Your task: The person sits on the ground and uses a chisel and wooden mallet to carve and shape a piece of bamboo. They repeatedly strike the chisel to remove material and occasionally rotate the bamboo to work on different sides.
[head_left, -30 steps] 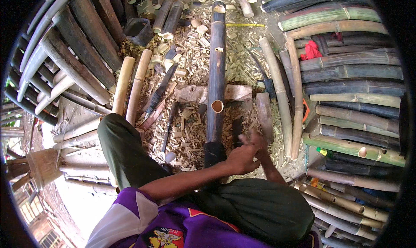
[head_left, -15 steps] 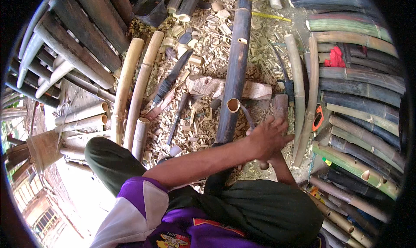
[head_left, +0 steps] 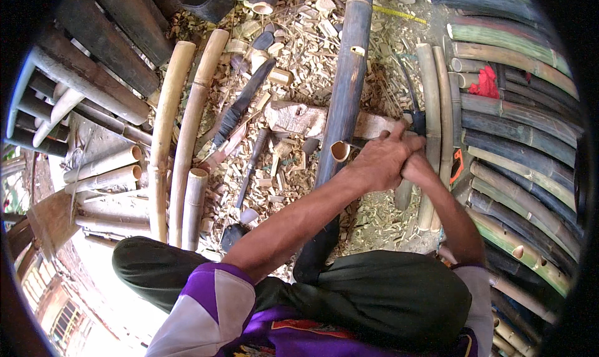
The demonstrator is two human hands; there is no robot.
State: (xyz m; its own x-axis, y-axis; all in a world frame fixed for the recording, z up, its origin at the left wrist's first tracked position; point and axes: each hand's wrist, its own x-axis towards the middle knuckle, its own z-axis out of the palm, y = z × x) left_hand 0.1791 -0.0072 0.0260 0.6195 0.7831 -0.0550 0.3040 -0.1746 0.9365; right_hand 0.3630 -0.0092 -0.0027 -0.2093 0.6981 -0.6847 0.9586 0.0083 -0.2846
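Observation:
A long dark bamboo pole (head_left: 346, 82) runs from the top of the view down under my leg, resting across a wooden block (head_left: 293, 117). It has a round hole (head_left: 340, 150) cut in its side. My left hand (head_left: 379, 162) lies just right of that hole, closed over my right hand (head_left: 419, 168). Together they grip the black handle of a tool (head_left: 417, 122) whose thin curved blade points up along the ground. My right hand is mostly covered by the left.
A long knife (head_left: 240, 107) and a slim dark-handled tool (head_left: 249, 170) lie on wood shavings left of the pole. Pale bamboo poles (head_left: 168, 126) lie further left, dark poles (head_left: 118, 39) are stacked behind them. Green and dark bamboo (head_left: 518, 139) with a red cloth (head_left: 483, 86) is stacked on the right.
My left hand has moved up and right past the hole in the dark pole. It now closes together with my right hand on the black tool handle.

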